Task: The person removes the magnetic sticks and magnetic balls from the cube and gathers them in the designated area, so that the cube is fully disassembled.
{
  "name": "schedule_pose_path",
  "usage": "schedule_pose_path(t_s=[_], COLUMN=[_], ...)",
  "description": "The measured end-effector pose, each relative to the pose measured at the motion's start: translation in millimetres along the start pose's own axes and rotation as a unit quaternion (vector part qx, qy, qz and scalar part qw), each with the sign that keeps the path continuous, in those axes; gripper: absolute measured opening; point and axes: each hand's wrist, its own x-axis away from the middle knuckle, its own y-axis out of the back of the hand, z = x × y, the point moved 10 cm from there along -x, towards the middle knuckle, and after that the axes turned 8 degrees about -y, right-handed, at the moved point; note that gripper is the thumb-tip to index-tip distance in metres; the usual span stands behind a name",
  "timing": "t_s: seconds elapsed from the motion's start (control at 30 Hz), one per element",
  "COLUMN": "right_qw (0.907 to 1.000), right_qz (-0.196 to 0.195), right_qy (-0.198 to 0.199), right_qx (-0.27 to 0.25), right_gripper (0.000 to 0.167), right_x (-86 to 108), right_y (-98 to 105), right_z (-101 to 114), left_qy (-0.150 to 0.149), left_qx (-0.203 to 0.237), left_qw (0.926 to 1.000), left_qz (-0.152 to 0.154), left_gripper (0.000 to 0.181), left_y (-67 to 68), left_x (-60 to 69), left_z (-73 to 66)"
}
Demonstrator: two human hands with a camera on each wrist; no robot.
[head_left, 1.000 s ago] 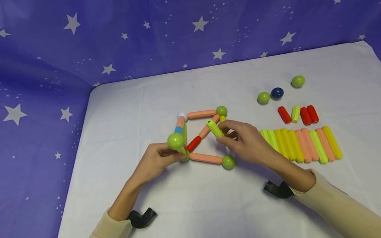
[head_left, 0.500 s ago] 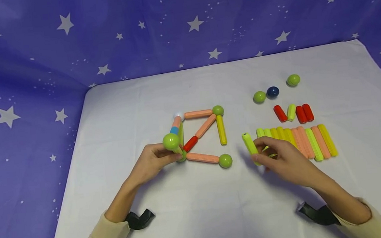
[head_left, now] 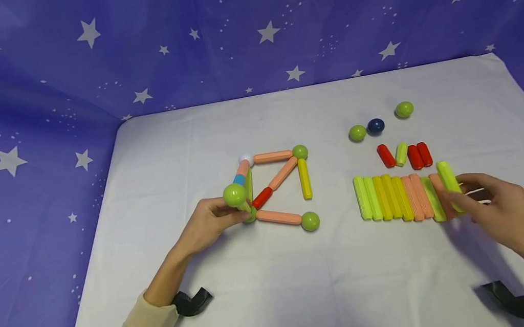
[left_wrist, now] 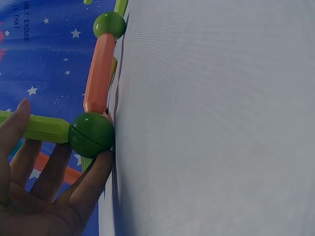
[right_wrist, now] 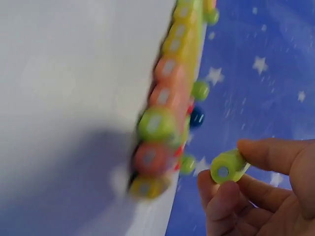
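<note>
At the near left corner of a magnetic stick-and-ball frame, my left hand [head_left: 209,228] grips an upright light green rod [left_wrist: 47,129]. A green ball [head_left: 234,195] tops that rod; another green ball [left_wrist: 92,135] lies at its foot, against my fingers. The flat frame has salmon rods [head_left: 279,217], a red short rod [head_left: 262,198] on the diagonal, a yellow rod [head_left: 305,179] and a white ball [head_left: 246,159]. The yellow rod's near end stands apart from the corner ball [head_left: 310,221]. My right hand [head_left: 501,211] pinches a yellow-green rod [head_left: 449,177] above the row's right end.
A row of yellow, green and salmon rods [head_left: 391,197] lies on the white table [head_left: 290,289]. Behind it are short red rods [head_left: 415,157], a short green rod [head_left: 401,154], two green balls [head_left: 357,133] and a dark blue ball [head_left: 376,126]. A starry purple cloth [head_left: 215,39] hangs behind.
My right hand has carried the yellow-green rod rightward, from over the frame to the row's right end. My left hand keeps its grip in place; the head view has shifted slightly.
</note>
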Motion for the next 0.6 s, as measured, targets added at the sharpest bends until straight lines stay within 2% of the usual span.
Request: schedule_pose_path(t_s=[0.1,0.23,0.43,0.6], right_qw=[0.9984,0.9957,0.9925,0.9917], right_qz=[-0.002,0.01,0.04,0.045], right_qy=[-0.043,-0.062,-0.06,-0.061], right_qx=[0.036,0.067,0.099,0.103], right_gripper=[0.049,0.053,0.059,0.057], right_x=[-7.7,-15.2,-21.3,-22.4], right_y=[2,1,-7,-9], right_z=[-25,-44,-53,-54], left_qy=[-0.001,-0.001,-0.002,-0.005], left_qx=[0.004,0.007,0.008,0.007], left_qw=[1.0,1.0,1.0,0.9999], left_qz=[0.0,0.0,0.003,0.006], left_gripper=[0.021,0.022,0.022,0.022], left_y=[0.1,0.2,0.0,-0.3], left_x=[-0.1,-0.3,-0.3,-0.6], left_z=[0.3,1.4,1.0,0.1])
